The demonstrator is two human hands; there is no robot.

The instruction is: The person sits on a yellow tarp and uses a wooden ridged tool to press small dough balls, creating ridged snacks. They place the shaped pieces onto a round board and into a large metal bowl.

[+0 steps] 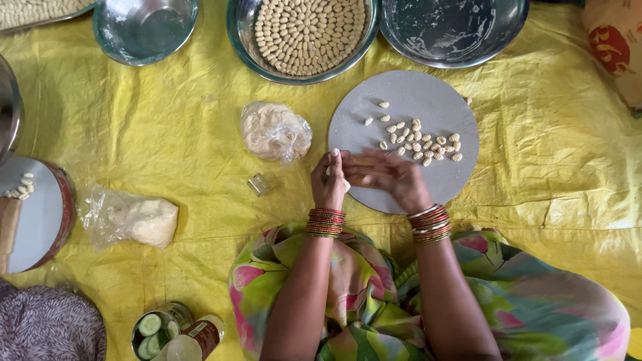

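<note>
My left hand (328, 180) and my right hand (391, 177) meet at the near left edge of a round grey board (414, 93). The left hand pinches a small bit of pale dough at its fingertips. My right hand lies flat over a thin wooden comb-like tool, pressing on it. Several small ridged dough shells (421, 142) lie scattered on the board just beyond my right hand. Both wrists carry stacks of red and gold bangles.
A steel bowl (237, 27) full of shaped dough shells stands at the back, between two steel bowls (144, 30) (455, 30). Wrapped dough lumps (274, 132) (144, 219) lie on the yellow sheet. Another round board (37, 214) is at left; cucumber slices (155, 332) sit near.
</note>
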